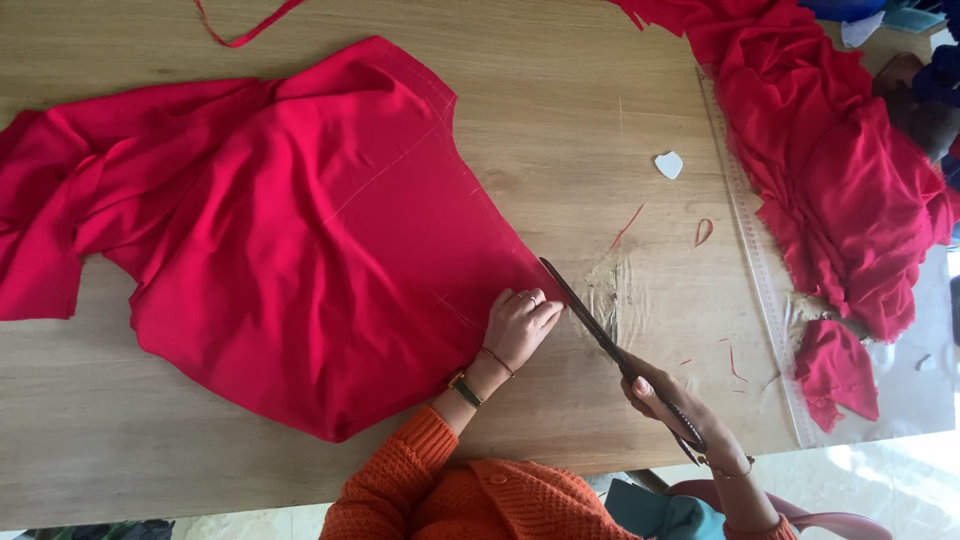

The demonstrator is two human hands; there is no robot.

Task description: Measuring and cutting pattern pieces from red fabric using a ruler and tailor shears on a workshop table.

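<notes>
2 bare hands work at the near edge of a wooden table (560,130), both coming out of orange knitted sleeves (400,470). Nearest, the right hand (668,405) is closed around the handles of a pair of scissors (600,325), fingers wrapped through the loops. From that grip the long dark blades run up and to the left, and their tip meets the pointed corner of a red fabric piece (300,240). Whether the blades are parted or closed cannot be told; they look like 1 thin line.

Just left of the blades, the left hand (520,325) lies flat with fingers together, pressing down on the fabric's edge beside the cutting line. It wears a ring, and a watch and a thin bracelet sit on its wrist.

Beyond the left hand the fabric spreads wide and wrinkled across the table, with pale marked lines along its upper right edge.

Beyond the right hand lie a few thin red scraps, a small white heart-shaped chalk (669,165) and a long clear ruler (755,250). Past the ruler, a heap of red cloth (830,170) lies bunched, with a small offcut (835,370) below it.
</notes>
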